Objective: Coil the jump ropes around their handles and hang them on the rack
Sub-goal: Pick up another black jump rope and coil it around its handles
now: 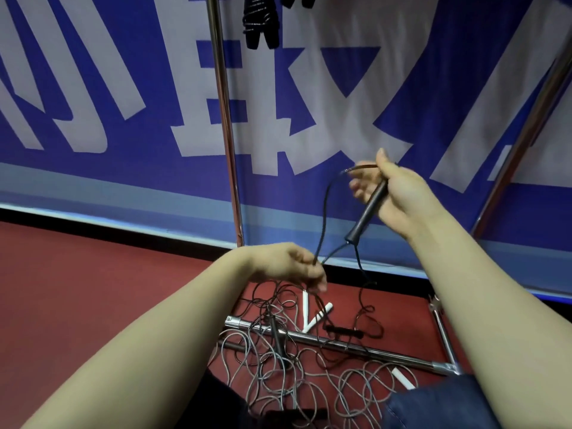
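We see a thin black rope (324,212) with a black handle (368,209), held up in the air in front of the rack (223,119), above the red floor (93,289). The handle is tilted, with its lower end toward the left hand. From this lower end the rope goes out in two strands: one runs to the left hand, the other falls down to the floor. One more stretch of rope comes out at the top of the right hand and bends down in a long loop to the left hand.

The right hand (399,193) is closed around the upper part of the handle, thumb pointing up. The left hand (288,264) is lower and pinches the rope with its curled fingers.

Under the hands a tangled pile (263,366) of grey and black ropes lies on the floor, across the bottom bar of the rack, with white and black handles in it. At the top edge, coiled ropes (260,23) hang beside the pole of the rack; what carries them is out of view.
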A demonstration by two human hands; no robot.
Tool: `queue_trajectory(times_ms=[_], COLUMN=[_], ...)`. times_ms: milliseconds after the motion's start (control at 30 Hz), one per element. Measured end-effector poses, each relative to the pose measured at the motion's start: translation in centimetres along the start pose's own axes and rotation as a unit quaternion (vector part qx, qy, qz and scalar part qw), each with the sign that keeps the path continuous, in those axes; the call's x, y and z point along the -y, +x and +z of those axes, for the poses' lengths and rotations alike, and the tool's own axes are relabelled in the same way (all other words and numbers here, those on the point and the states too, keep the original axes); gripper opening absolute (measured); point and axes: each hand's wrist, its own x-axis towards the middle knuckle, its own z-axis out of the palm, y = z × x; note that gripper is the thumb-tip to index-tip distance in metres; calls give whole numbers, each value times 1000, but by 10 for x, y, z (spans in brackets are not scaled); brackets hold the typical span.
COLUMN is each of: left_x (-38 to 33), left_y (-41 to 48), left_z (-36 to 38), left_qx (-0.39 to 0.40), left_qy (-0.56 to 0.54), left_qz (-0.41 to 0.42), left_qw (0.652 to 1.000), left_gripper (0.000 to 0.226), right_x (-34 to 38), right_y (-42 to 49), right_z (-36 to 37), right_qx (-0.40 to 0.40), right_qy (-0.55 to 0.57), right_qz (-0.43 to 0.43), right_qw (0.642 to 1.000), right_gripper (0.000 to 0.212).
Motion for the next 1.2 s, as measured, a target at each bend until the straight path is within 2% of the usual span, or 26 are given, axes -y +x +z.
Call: queue_trajectory(times_ms=[67,133,200,300,400,533,600,700,767,800,833,900,933,1000,1100,1133,1200], left_x=[-9,-20,-30,-44,-51,-50,-51,-47,-40,-35,-29,-20,-18,-19,-26,-28,-27], left_y=[-3,-5,-6,-4,-1,0,-2,-6,-7,-7,-7,-5,-4,-4,-9,-11,-13], left_z=[-3,-7,-7,-5,-7,-9,-16,-32,-40,-42,-42,-38,-35,-30,-22,-18,-13], left_qx=[-83,-154,-204,-268,-301,-334,-362,-399,-416,-416,-411,-376,-351,-292,-154,-113,-76], left_qy=[-111,-191,-238,-346,-417,-480,-514,-565,-571,-560,-535,-446,-406,-349,-275,-242,-156], left_qz=[40,74,109,154,179,182,174,184,182,162,123,16,-24,-51,-45,-45,-30], left_qw=[990,967,943,886,838,791,758,699,685,698,727,812,844,889,948,963,984], left_gripper=[21,18,17,18,19,18,20,21,24,29,37,57,64,72,70,64,36], right_x=[-11,-23,-30,-35,-39,-52,-64,-80,-82,-80,-76,-69,-65,-59,-51,-50,-47], right_y=[1,1,-1,-2,-7,-12,-15,-17,-20,-21,-23,-22,-20,-14,-3,0,4], right_z=[-10,-21,-30,-39,-37,-16,-6,-1,2,4,7,11,12,13,14,13,12], right_qx=[-2,34,77,126,240,392,412,437,427,409,386,315,271,173,50,21,-21], right_qy=[-125,-224,-260,-252,-283,-241,-259,-354,-388,-376,-352,-281,-236,-147,-31,2,67], right_qz=[82,157,190,194,172,215,235,220,210,208,202,174,156,125,106,103,100], right_qw=[989,961,944,940,912,862,842,797,790,805,828,890,920,966,993,994,993], right_gripper=[54,68,70,60,39,45,39,22,26,29,32,34,32,31,31,32,34])
